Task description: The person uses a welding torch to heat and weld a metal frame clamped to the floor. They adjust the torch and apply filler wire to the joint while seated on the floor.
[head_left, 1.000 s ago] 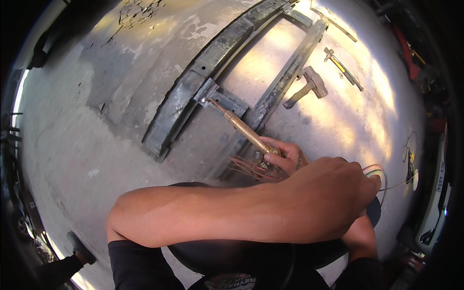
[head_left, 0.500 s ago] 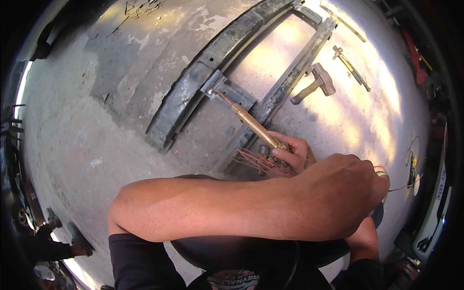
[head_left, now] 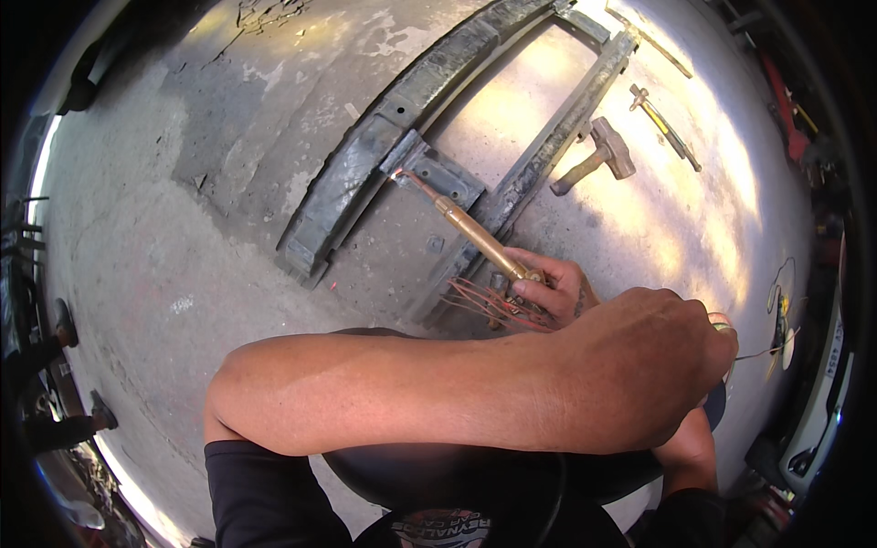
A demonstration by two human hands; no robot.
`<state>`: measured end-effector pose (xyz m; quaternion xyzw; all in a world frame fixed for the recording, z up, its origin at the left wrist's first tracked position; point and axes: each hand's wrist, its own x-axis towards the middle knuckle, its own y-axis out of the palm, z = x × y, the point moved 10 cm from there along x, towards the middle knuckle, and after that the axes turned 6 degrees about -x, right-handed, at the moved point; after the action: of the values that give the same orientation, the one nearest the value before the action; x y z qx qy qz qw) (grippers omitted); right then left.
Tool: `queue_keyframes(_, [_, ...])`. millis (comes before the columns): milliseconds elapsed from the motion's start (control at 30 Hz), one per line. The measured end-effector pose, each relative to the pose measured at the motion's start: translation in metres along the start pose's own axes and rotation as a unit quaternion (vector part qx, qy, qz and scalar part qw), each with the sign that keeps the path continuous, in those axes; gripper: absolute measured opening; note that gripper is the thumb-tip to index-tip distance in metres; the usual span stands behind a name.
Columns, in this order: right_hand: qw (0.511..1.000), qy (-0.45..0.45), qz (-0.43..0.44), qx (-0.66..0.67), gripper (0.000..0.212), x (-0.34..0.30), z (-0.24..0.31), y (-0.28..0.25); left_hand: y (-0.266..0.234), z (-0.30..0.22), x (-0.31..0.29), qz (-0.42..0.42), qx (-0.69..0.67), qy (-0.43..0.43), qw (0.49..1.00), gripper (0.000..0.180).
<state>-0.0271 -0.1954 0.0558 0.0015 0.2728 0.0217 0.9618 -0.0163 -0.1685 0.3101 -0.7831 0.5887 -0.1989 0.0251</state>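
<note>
A brass gas torch is gripped in my right hand, fingers wrapped round its valve end. Its bent copper tip points at a bright spot on a bracket plate, where the plate meets a curved dark metal beam. Several loops of thin copper-coloured wire show beside the torch's valve end. My left forearm crosses in front of me, hiding my right wrist. At its end my left hand is closed in a fist, back of the hand up. A thin wire appears to come from it; the fingers' inner side is hidden.
A straight metal rail runs alongside the curved beam. To its right lie a short-handled sledgehammer and a smaller hammer. Another person's feet are at the far left. A vehicle stands at the right edge.
The torch tip has shifted very slightly left along the joint. At the far left the other person's feet have moved. My arms look nearly still.
</note>
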Motion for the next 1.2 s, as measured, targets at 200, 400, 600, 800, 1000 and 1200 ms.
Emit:
queue_keyframes(200, [0.999,0.014,0.004,-0.03,0.055,0.002,-0.007,-0.002,0.0,-0.001,0.0,0.003,-0.001,-0.003,1.0,0.02])
queue_keyframes(400, [0.998,0.044,0.026,-0.029,0.054,0.001,-0.002,0.002,-0.002,0.0,0.001,-0.001,-0.006,-0.002,1.0,0.019])
queue_keyframes(600, [0.998,0.03,0.032,-0.041,0.054,0.002,0.003,0.001,-0.004,-0.001,-0.001,-0.012,-0.023,0.004,1.0,0.018])
queue_keyframes(800, [0.998,0.004,0.032,-0.059,0.055,0.005,0.002,-0.002,-0.005,-0.002,0.0,-0.003,-0.018,0.0,1.0,0.018])
queue_keyframes(1000, [0.997,-0.013,0.017,-0.079,0.055,0.004,0.01,-0.004,-0.002,-0.001,0.0,0.006,-0.022,-0.003,1.0,0.018])
queue_keyframes(1200, [0.998,0.022,0.025,-0.051,0.054,0.0,0.012,0.001,-0.003,-0.001,0.002,0.015,-0.024,-0.003,1.0,0.018])
